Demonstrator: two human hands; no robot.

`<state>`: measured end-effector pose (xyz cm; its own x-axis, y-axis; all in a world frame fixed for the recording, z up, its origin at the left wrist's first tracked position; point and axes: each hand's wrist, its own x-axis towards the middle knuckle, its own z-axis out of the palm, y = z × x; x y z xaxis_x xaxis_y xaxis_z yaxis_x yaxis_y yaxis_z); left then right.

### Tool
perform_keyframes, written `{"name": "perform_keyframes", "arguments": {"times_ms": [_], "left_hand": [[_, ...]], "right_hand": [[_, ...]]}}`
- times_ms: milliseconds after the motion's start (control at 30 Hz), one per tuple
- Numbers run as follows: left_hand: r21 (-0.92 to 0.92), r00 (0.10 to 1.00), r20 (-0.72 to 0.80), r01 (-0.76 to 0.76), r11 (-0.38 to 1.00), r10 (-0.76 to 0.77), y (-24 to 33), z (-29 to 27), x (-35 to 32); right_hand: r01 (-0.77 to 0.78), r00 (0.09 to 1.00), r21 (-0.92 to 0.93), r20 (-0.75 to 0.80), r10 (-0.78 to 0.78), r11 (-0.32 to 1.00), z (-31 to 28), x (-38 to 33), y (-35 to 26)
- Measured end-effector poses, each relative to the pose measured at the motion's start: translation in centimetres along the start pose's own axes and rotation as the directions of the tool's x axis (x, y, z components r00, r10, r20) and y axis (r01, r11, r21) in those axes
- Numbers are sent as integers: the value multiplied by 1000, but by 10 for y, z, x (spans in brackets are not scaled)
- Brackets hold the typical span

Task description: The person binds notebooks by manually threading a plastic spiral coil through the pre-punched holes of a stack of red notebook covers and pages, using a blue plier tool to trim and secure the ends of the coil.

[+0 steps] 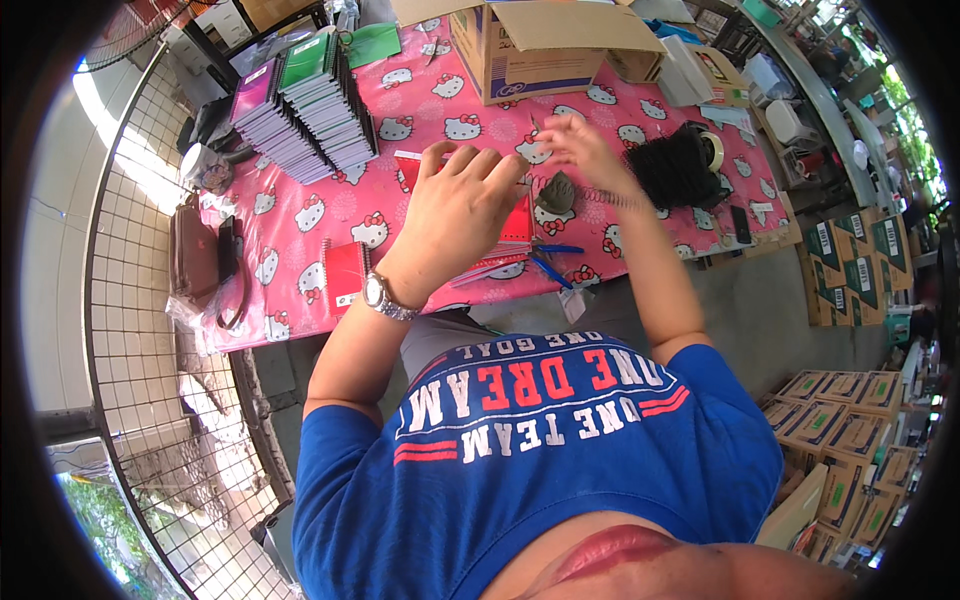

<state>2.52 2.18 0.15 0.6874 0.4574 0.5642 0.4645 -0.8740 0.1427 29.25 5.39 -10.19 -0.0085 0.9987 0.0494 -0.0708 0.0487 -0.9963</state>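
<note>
My left hand (462,195), with a silver watch on its wrist, is closed over a red notebook (516,225) on the table. Its fingertips are hidden; red cover shows on both sides of the hand. Raised to the right of it is my right hand (585,150), fingers apart, with nothing visible in it. A thin dark spiral binding coil (605,197) stretches from beside the left hand to below the right wrist. Between the hands lies a dark grey-green lump (555,194) of unclear kind. Another red spiral notebook (346,272) lies near the left forearm.
Stacks of purple notebooks (275,125) and green notebooks (325,95) stand far left. An open cardboard box (540,60) sits at the back. Black coils (672,170), a tape roll (713,152) and a phone (740,225) lie right. Blue pens (552,270) rest by the near edge.
</note>
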Motion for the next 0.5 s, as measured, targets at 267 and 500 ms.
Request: {"name": "perform_keyframes", "arguments": {"times_ms": [267, 500], "left_hand": [[60, 994, -75, 82, 995, -78, -17, 0, -12], [-62, 987, 3, 162, 985, -162, -20, 0, -11]], "right_hand": [[-7, 998, -973, 6, 57, 232, -20, -16, 100], [55, 749, -86, 663, 16, 995, 26, -16, -120]]}}
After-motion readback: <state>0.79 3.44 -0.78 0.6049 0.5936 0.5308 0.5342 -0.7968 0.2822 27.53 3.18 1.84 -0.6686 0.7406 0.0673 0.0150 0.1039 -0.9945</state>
